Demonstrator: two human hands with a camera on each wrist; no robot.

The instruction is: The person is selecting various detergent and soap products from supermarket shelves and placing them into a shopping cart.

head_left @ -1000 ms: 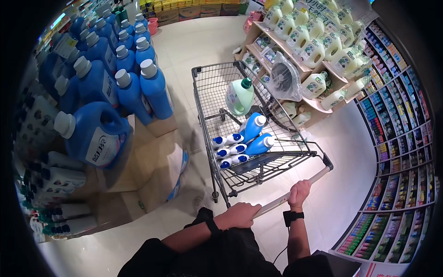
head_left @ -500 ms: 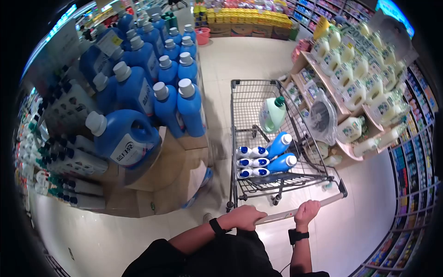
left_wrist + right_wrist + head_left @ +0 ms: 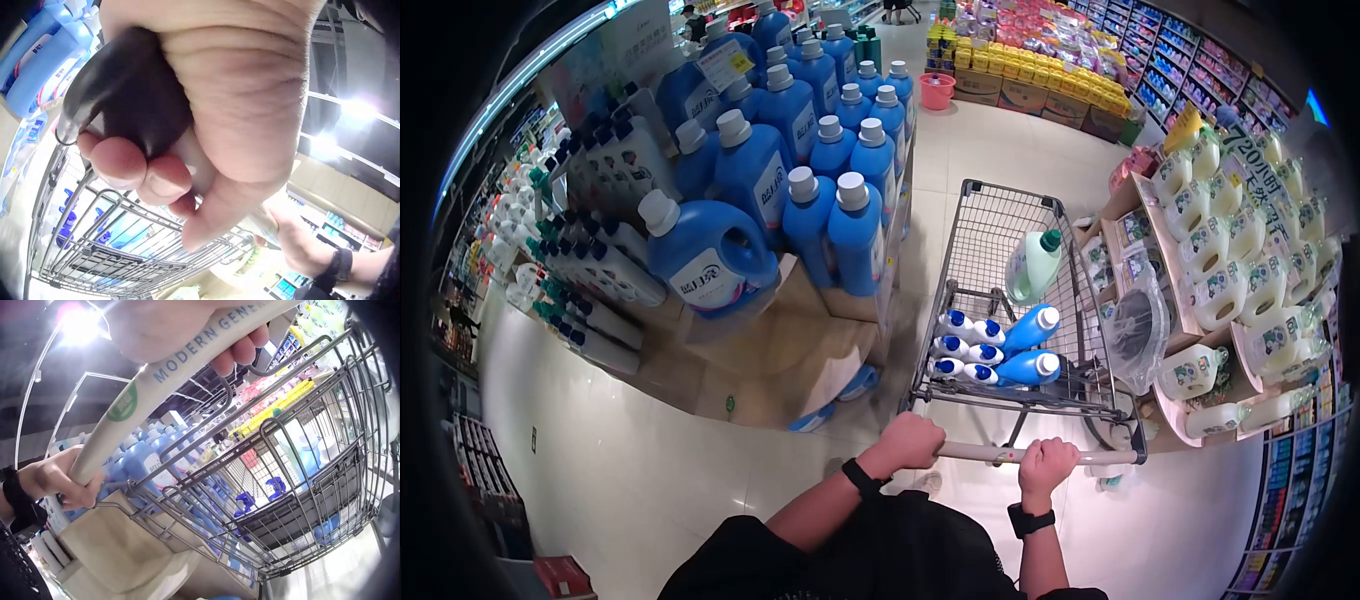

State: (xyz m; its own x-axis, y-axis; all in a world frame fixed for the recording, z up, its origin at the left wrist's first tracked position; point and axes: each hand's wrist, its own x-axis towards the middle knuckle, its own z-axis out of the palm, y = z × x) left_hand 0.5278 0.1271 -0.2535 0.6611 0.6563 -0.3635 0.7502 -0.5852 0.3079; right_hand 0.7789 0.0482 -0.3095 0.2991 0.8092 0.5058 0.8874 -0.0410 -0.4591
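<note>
Both hands grip the pale handlebar of a wire shopping cart. My left hand curls round its left end, where the left wrist view shows fingers wrapped over the black end piece. Toward the right part of the bar, my right hand holds on, with lettering on the bar showing beside it in the right wrist view. Inside the cart lie a pale green jug with a dark green cap, two blue bottles with white caps, and several white bottles with blue tops.
At left stands a display of blue detergent bottles on a wooden stand. Cream jugs fill a tiered stand close on the cart's right, with a plastic-wrapped grey item at its edge. A pink bucket sits ahead on the floor.
The head view has tilted up and turned left, so more aisle ahead shows. Cart and hands now appear further right of the blue display; both hands keep their hold on the bar.
</note>
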